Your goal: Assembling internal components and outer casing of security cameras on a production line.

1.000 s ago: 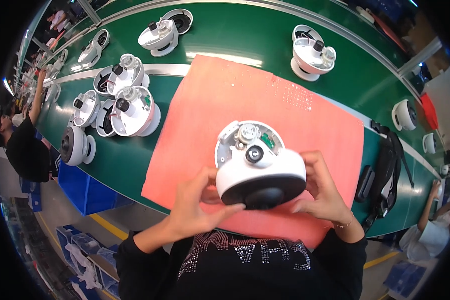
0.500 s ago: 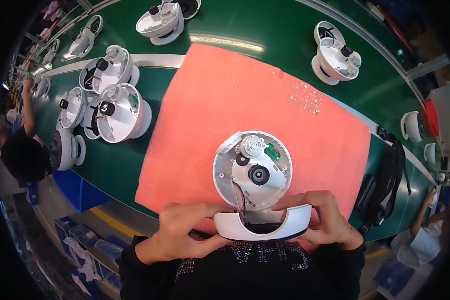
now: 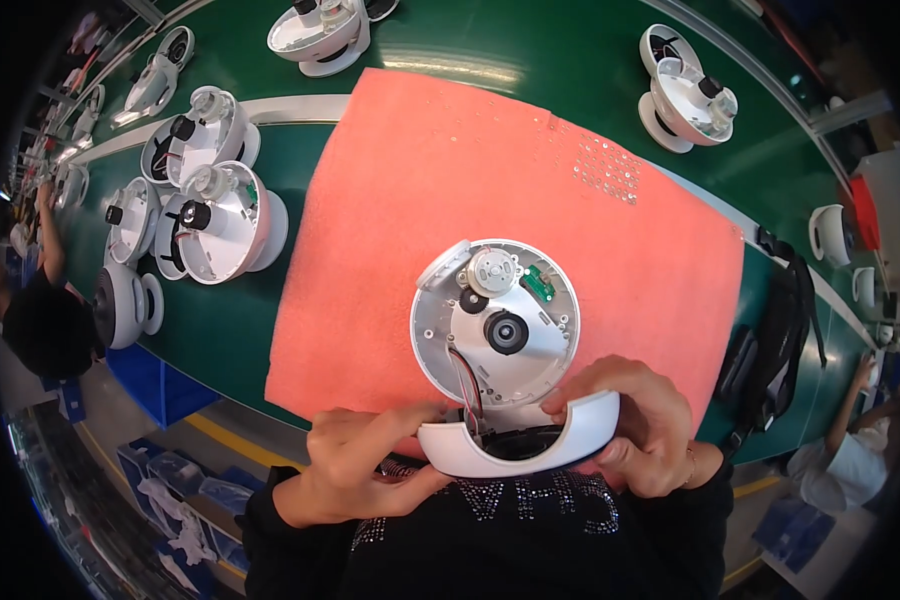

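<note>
Both hands hold a white rounded cover (image 3: 518,463) with a U-shaped notch and a dark interior, close to my body. My left hand (image 3: 365,465) grips its left end, thumb below and fingers above. My right hand (image 3: 645,430) is curled round its right end, which sits higher than the left. Just beyond lies a round white fan housing (image 3: 440,345), open side up, on the pink mat (image 3: 370,250). In it are a silver motor (image 3: 492,272), a black round hub (image 3: 507,332) and a green circuit board (image 3: 538,284). Thin wires (image 3: 467,378) run from the housing toward the cover.
Several half-assembled white fans (image 3: 225,225) crowd the green table (image 3: 300,180) at left; another fan (image 3: 685,100) stands at far right. Small metal screws (image 3: 607,170) lie in rows on the mat. A black bag (image 3: 778,345) is at the right edge. Other people work at both sides.
The cover has tilted, its right end rising, and my right fingers have shifted round that end. The housing appears slightly farther up and left in view, as does much of the scene.
</note>
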Action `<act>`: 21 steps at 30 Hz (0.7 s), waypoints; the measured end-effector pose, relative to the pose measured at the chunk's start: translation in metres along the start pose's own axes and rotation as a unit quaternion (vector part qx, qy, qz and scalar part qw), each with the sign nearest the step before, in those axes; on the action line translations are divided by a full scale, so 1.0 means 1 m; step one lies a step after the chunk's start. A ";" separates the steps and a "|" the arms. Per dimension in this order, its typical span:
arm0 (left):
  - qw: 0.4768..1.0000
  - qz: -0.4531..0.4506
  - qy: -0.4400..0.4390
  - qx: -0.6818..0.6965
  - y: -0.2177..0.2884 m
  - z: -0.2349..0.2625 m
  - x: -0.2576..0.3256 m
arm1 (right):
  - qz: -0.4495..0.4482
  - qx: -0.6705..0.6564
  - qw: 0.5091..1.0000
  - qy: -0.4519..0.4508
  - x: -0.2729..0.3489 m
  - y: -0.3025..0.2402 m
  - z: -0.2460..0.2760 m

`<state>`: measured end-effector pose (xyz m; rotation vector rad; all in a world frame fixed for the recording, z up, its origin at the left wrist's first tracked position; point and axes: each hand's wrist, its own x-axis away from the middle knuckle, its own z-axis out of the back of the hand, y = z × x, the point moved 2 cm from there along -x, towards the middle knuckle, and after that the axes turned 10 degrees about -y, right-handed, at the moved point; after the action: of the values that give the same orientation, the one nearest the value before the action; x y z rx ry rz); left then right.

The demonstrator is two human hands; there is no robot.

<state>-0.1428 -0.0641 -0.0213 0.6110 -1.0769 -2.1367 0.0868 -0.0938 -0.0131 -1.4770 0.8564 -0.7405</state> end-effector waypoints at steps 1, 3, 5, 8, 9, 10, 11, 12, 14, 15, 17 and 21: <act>1.000 -0.001 -0.001 0.000 0.000 -0.001 -0.001 | 0.000 -0.015 1.000 0.022 -0.001 0.001 -0.001; 1.000 -0.001 0.003 -0.007 0.000 -0.001 -0.002 | 0.007 0.007 0.999 0.041 -0.006 0.000 -0.001; 1.000 -0.002 0.009 0.000 0.000 0.002 -0.003 | 0.001 0.007 1.000 0.018 -0.010 -0.008 0.002; 1.000 -0.010 0.013 0.013 0.002 0.001 -0.004 | -0.003 0.009 1.000 -0.004 -0.007 -0.007 0.002; 1.000 -0.014 0.011 0.015 0.002 0.001 -0.004 | 0.002 0.007 1.000 -0.005 -0.006 -0.005 0.002; 1.000 -0.015 0.010 0.016 0.002 0.001 -0.004 | 0.001 0.008 1.000 -0.003 -0.006 -0.004 0.002; 1.000 -0.012 0.008 0.001 0.001 0.001 -0.004 | -0.003 -0.001 1.000 0.013 -0.007 -0.004 0.002; 1.000 -0.007 0.007 -0.016 0.001 0.001 -0.003 | -0.007 -0.013 1.000 0.028 -0.008 -0.003 0.001; 1.000 -0.007 0.005 -0.025 0.001 -0.002 -0.004 | -0.019 -0.010 0.998 0.057 -0.009 -0.003 -0.003; 0.999 -0.006 0.003 -0.035 0.002 -0.003 -0.004 | -0.031 -0.009 0.996 0.086 -0.009 -0.003 -0.003; 1.000 -0.012 0.009 -0.027 0.003 -0.003 -0.005 | -0.027 0.018 0.996 0.089 -0.008 -0.006 -0.004; 0.999 0.007 0.027 0.035 0.004 -0.003 -0.009 | -0.071 0.172 0.981 0.061 -0.010 -0.018 -0.001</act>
<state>-0.1330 -0.0612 -0.0185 0.6891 -1.1275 -2.0657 0.0821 -0.0862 0.0050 -1.1988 0.6770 -1.0389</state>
